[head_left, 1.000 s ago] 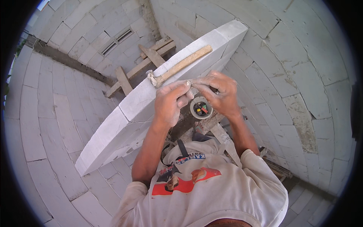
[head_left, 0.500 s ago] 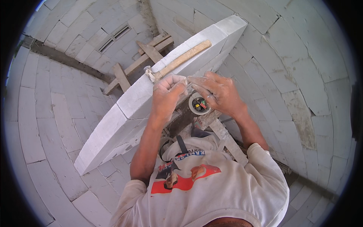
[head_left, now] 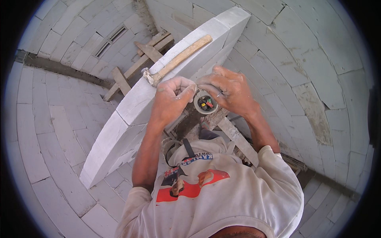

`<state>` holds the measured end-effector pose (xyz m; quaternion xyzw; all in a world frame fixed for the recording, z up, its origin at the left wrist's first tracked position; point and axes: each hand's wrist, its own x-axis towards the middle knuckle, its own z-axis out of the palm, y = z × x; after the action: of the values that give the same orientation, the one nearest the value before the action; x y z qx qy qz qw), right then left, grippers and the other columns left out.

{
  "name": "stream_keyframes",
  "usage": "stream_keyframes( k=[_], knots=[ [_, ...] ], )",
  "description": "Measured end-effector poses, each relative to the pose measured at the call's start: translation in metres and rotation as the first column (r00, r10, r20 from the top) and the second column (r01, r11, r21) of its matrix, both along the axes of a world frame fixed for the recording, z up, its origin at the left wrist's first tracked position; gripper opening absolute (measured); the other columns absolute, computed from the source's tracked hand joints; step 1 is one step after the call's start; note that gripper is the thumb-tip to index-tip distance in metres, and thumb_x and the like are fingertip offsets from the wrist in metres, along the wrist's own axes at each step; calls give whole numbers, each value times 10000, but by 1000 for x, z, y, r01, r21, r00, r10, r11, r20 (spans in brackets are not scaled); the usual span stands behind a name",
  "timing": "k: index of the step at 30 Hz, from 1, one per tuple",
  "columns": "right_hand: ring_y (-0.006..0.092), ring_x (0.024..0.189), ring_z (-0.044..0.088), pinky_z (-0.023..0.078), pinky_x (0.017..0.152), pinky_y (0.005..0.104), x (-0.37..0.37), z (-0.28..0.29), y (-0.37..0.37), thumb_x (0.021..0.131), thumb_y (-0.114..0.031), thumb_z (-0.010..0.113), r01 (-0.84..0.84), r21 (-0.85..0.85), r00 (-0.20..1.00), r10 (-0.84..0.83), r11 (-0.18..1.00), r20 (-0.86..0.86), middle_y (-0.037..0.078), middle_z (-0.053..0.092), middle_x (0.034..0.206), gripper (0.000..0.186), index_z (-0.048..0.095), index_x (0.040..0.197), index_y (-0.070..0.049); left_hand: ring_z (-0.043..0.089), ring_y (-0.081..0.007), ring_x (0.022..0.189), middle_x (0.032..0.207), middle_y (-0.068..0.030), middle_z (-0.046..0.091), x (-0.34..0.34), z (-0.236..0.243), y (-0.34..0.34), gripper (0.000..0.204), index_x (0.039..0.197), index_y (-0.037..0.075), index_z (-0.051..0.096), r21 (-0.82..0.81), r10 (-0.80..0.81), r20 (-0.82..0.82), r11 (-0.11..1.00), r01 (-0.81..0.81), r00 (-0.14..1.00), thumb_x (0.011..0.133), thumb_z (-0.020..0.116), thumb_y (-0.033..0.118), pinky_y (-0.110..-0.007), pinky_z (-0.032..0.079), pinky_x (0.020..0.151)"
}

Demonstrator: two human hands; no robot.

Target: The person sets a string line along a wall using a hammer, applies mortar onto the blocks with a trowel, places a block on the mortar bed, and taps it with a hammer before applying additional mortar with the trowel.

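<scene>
Head camera: both hands meet in the middle of the view, fingertips close together above a bucket. The left hand (head_left: 171, 99) is curled nearly closed, its thumb laid against the forefinger. The right hand (head_left: 232, 90) has its fingers bent inward, the tips reaching toward the left thumb. Whatever is pinched where they meet, if anything, is too small to tell, and how tightly the right hand is closed cannot be told either. Pale dust coats the fingers.

Just beyond the left hand, a hammer (head_left: 184, 56) lies on top of the low wall (head_left: 137, 101), its head near the knuckles and its wooden handle slanting up to the right along the white blocks. Below the hands stands the bucket (head_left: 205, 112), with small yellow, red, green and dark things (head_left: 206, 102) in it. A board (head_left: 239, 140) slants down to the right of it. Nearer the camera is the person's dusty shirt (head_left: 226, 200), with a red print and a dark strap (head_left: 188, 147).

Past the low wall, rough timbers (head_left: 133, 70) cross each other. Tall block walls rise around: the right wall (head_left: 301, 75), the left wall (head_left: 51, 127) and the slotted far wall (head_left: 89, 37).
</scene>
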<state>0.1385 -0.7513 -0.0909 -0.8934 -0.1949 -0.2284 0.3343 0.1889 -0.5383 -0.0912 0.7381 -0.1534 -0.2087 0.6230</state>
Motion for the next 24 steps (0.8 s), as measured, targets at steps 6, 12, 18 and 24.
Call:
stream_keyframes(
  k=[6,12,18,24],
  knots=[
    [268,700,670,533,589,397,2,-6,-4,770,-82,802,7,-68,1000,-7,998,4,69,601,870,274,749,1035,-124,588,-59,723,798,-7,678,9,-2,-5,169,988,-18,703,39,-50,-8,998,51,999,979,645,140,-242,470,654],
    [251,641,611,470,546,372,4,-5,-7,767,-70,797,113,-42,993,-111,993,48,73,580,793,237,724,992,-81,576,-52,727,824,-1,673,19,-5,-15,171,1032,-16,695,11,-156,-10,988,156,988,966,664,139,-237,468,664],
    [138,583,460,360,538,313,7,3,-23,805,-102,736,160,255,984,-135,954,-116,38,512,719,113,717,902,-49,529,-23,731,924,19,672,24,-4,-42,280,1139,-8,669,-23,-247,7,969,247,969,919,739,151,-218,472,678],
    [83,593,442,349,539,289,17,5,-41,814,-109,736,290,361,954,-239,886,-180,11,522,715,103,720,893,-46,588,-38,799,931,-3,680,36,-11,-74,245,1141,-22,668,-281,-315,-72,917,284,946,952,697,132,-211,493,714]
  ],
)
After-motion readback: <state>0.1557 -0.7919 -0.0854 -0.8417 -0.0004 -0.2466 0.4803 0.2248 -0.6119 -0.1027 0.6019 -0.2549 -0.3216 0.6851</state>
